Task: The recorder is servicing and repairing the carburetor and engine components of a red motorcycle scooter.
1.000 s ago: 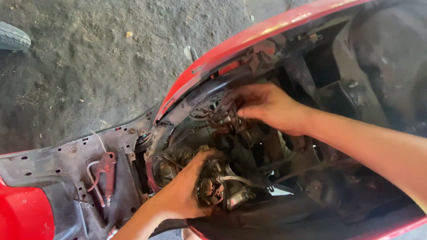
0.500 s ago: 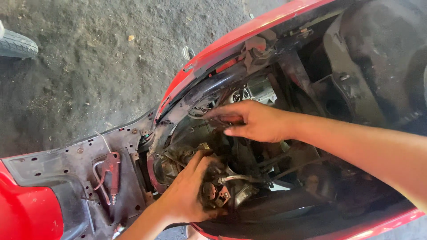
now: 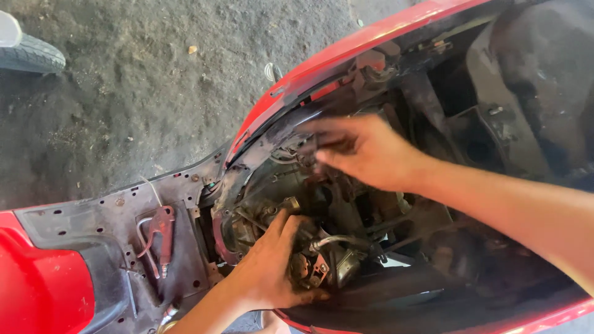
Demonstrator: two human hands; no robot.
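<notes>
Head view: panels already off the red scooter body (image 3: 346, 59); your left hand (image 3: 272, 266) grips the carburetor (image 3: 309, 260) low inside it, still mounted; right hand (image 3: 365, 151) above, blurred, grip unclear

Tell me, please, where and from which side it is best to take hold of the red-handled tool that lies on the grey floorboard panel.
Grip the red-handled tool by its red body, near the upper end, coming from above. It lies flat on the grey floorboard panel, its thin metal lever curving off one side and its nozzle pointing down the picture. The body looks like the thickest, clearest part.
</notes>
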